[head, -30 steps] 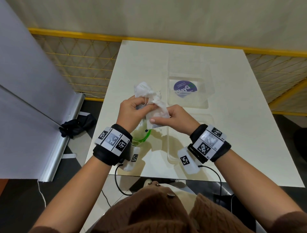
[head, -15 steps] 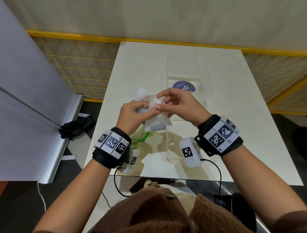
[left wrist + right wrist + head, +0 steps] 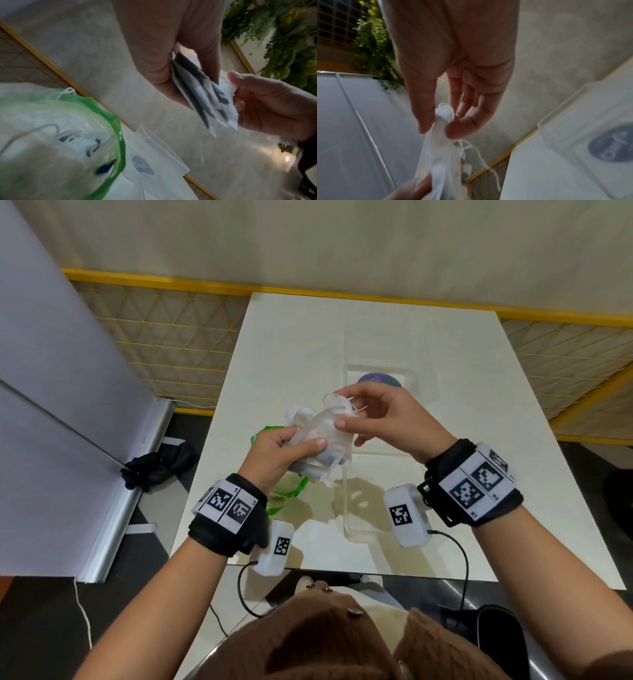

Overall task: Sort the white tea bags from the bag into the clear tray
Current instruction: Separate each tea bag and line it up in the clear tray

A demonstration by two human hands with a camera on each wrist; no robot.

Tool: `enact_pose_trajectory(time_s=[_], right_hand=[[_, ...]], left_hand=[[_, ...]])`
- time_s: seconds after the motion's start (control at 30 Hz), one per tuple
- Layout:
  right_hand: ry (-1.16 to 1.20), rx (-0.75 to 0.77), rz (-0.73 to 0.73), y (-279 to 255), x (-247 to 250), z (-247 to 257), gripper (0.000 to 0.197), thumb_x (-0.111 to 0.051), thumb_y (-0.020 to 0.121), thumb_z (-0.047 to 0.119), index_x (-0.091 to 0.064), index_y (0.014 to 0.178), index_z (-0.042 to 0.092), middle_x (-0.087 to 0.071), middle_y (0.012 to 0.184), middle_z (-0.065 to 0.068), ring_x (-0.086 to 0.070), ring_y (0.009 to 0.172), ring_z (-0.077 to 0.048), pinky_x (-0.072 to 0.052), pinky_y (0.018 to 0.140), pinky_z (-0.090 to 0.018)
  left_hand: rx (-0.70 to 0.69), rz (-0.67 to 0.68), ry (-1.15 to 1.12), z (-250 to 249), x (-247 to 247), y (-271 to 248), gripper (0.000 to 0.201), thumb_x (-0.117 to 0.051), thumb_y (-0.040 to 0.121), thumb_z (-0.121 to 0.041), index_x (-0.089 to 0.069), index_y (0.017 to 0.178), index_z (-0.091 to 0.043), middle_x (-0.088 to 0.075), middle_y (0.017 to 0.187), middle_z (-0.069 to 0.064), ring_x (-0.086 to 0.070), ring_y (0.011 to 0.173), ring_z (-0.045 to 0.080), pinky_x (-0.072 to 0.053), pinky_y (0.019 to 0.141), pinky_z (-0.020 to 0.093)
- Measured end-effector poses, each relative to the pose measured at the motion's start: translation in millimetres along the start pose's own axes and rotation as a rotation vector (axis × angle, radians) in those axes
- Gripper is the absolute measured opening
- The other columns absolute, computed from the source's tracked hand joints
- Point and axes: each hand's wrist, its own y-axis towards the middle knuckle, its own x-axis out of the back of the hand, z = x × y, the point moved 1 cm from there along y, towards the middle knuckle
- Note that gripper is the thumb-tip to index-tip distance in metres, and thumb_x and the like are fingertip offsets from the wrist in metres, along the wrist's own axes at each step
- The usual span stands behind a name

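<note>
Both hands hold 1 bunch of white tea bags [image 3: 322,436] in the air, just left of the clear tray [image 3: 346,508] and above the surface [image 3: 445,392]. The left hand [image 3: 274,455] grips the lower part of the bunch, its fingers curled round it with the thumb pressed on the front. The right hand [image 3: 387,419] pinches the top of the bunch between thumb and forefinger; in the right wrist view the fingers [image 3: 462,125] are narrow, closed on a gathered white tip with thin strings trailing below. The left wrist view shows the bunch [image 3: 202,97] fanned out as several flat sachets with dark contents, about 4, though the blur prevents a sure count.

1 tray lies on the surface, long and see-through, with 1 round purple label [image 3: 378,380] at its far end; no tea bag can be seen in it. 1 green-rimmed plastic bag [image 3: 287,494] lies on the surface to the left of the tray, under the left hand; the left wrist view shows more white sachets and strings inside that bag [image 3: 68,135], too blurred to count.

Left of the tray, off the surface, 1 dark cloth [image 3: 157,470] lies on the floor. 2 wristbands with square black-and-white markers sit on the 2 wrists.
</note>
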Motion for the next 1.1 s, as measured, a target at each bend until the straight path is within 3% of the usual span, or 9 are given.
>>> enact_pose_trajectory(time_s=[0.17, 0.3, 0.4, 0.5, 0.6, 0.77, 0.83, 0.93, 1.1], right_hand=[[-0.195, 0.016, 0.038, -0.8, 6.8, 2.0, 0.017, -0.065, 0.084, 0.004, -0.064, 0.100, 0.008, -0.059, 0.087, -0.021, -0.063, 0.069, -0.022, -0.057, 0.067, -0.027], [-0.031, -0.057, -0.016, -1.0, 7.2, -3.4, 0.008, -0.062, 0.086, 0.001, -0.064, 0.088, 0.009, -0.057, 0.067, 0.000, -0.065, 0.060, -0.013, -0.059, 0.077, -0.033], [0.028, -0.081, -0.040, -1.1, 8.0, -6.5, 0.011, -0.061, 0.086, 0.001, -0.063, 0.088, 0.011, -0.056, 0.066, 0.002, -0.066, 0.061, -0.015, -0.058, 0.079, -0.034], [-0.005, -0.089, -0.048, -1.0, 10.7, -7.0, 0.014, -0.062, 0.084, -0.001, -0.063, 0.090, 0.012, -0.056, 0.076, -0.002, -0.065, 0.062, -0.020, -0.059, 0.078, -0.035], [-0.143, -0.076, -0.062, -0.1, 13.7, -6.4, 0.017, -0.064, 0.082, 0.002, -0.065, 0.093, 0.015, -0.058, 0.083, -0.003, -0.066, 0.063, -0.023, -0.059, 0.073, -0.035], [-0.393, 0.017, -0.072, -1.1, 11.3, -0.8, 0.015, -0.063, 0.084, 0.007, -0.067, 0.095, 0.016, -0.061, 0.078, 0.003, -0.056, 0.060, -0.005, -0.052, 0.055, -0.019], [-0.414, 0.008, -0.060, -0.8, 12.1, 0.5, 0.011, -0.064, 0.084, 0.008, -0.066, 0.094, 0.013, -0.063, 0.083, 0.003, -0.061, 0.069, -0.011, -0.053, 0.061, -0.020], [-0.373, -0.026, -0.005, -0.6, 12.6, 1.4, 0.016, -0.064, 0.085, 0.007, -0.066, 0.099, 0.012, -0.066, 0.095, -0.007, -0.067, 0.077, -0.022, -0.057, 0.069, -0.024], [-0.324, -0.057, 0.016, 1.4, 15.0, 2.4, 0.016, -0.066, 0.082, 0.000, -0.071, 0.097, 0.004, -0.070, 0.087, -0.015, -0.068, 0.076, -0.022, -0.057, 0.078, -0.026]], left_hand=[[-0.007, 0.024, 0.106, -0.5, 8.7, 1.6, 0.019, -0.082, 0.059, -0.007, -0.070, 0.073, -0.012, -0.069, 0.071, 0.002, -0.065, 0.063, 0.015, -0.054, 0.054, 0.023], [0.081, 0.048, -0.015, 0.9, 3.6, -1.8, 0.013, -0.074, 0.066, -0.023, -0.069, 0.063, -0.012, -0.069, 0.063, 0.003, -0.065, 0.051, 0.016, -0.052, 0.049, 0.021], [0.118, 0.047, -0.005, 2.7, 1.2, -1.3, 0.027, -0.067, 0.073, -0.038, -0.069, 0.062, -0.013, -0.068, 0.065, 0.003, -0.064, 0.054, 0.017, -0.050, 0.052, 0.019], [0.117, 0.070, 0.000, 2.1, 1.2, 1.0, 0.023, -0.065, 0.069, -0.031, -0.071, 0.061, -0.011, -0.065, 0.062, 0.003, -0.060, 0.053, 0.014, -0.049, 0.050, 0.019], [0.100, 0.075, 0.026, 2.9, 2.3, 4.0, 0.026, -0.067, 0.071, -0.024, -0.066, 0.076, 0.002, -0.067, 0.064, 0.002, -0.062, 0.054, 0.012, -0.051, 0.050, 0.019], [0.093, 0.086, 0.074, 2.2, 1.8, 4.0, 0.019, -0.064, 0.081, -0.010, -0.072, 0.064, -0.013, -0.068, 0.063, -0.001, -0.063, 0.056, 0.009, -0.050, 0.051, 0.018], [0.090, 0.084, 0.083, 2.0, 2.6, 3.7, 0.028, -0.062, 0.084, -0.008, -0.072, 0.058, -0.015, -0.067, 0.060, -0.003, -0.062, 0.054, 0.007, -0.047, 0.050, 0.016], [0.085, 0.056, 0.103, 4.1, 3.5, 5.3, 0.012, -0.065, 0.082, -0.010, -0.071, 0.072, -0.010, -0.069, 0.064, -0.002, -0.064, 0.057, 0.009, -0.050, 0.052, 0.018], [0.102, -0.002, 0.105, 8.9, 5.4, 8.3, 0.005, -0.067, 0.081, -0.009, -0.071, 0.082, -0.006, -0.071, 0.068, 0.001, -0.066, 0.058, 0.011, -0.052, 0.050, 0.020]])
